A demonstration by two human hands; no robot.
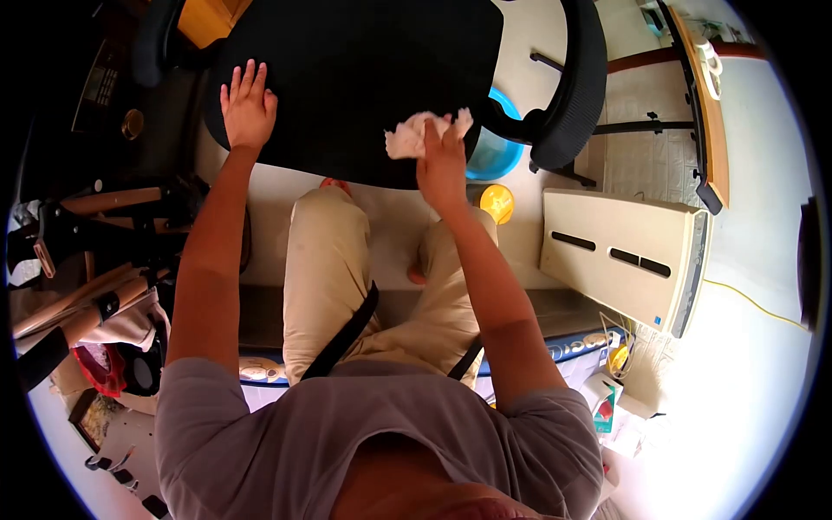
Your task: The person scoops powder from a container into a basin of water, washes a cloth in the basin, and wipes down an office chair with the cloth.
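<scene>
A black chair seat [347, 78] spreads out in front of my knees. My left hand [250, 108] lies flat on its left side, fingers stretched out, holding nothing. Toward the seat's right front edge, my right hand [444, 165] grips a crumpled whitish cloth [409, 137] against the black surface. Parts of the cloth stick out on both sides of the fingers. Just right of that hand, partly behind the chair's armrest [568, 87], is a blue basin [501, 156] on the floor. A round yellow object [497, 204] sits near my right knee.
A beige boxy appliance [620, 251] with dark slots stands at the right. Folded frames with wooden bars [104, 204] crowd the left side. A wooden-edged board [702, 113] rises at the upper right, and a yellow cord [754, 303] runs along the wall.
</scene>
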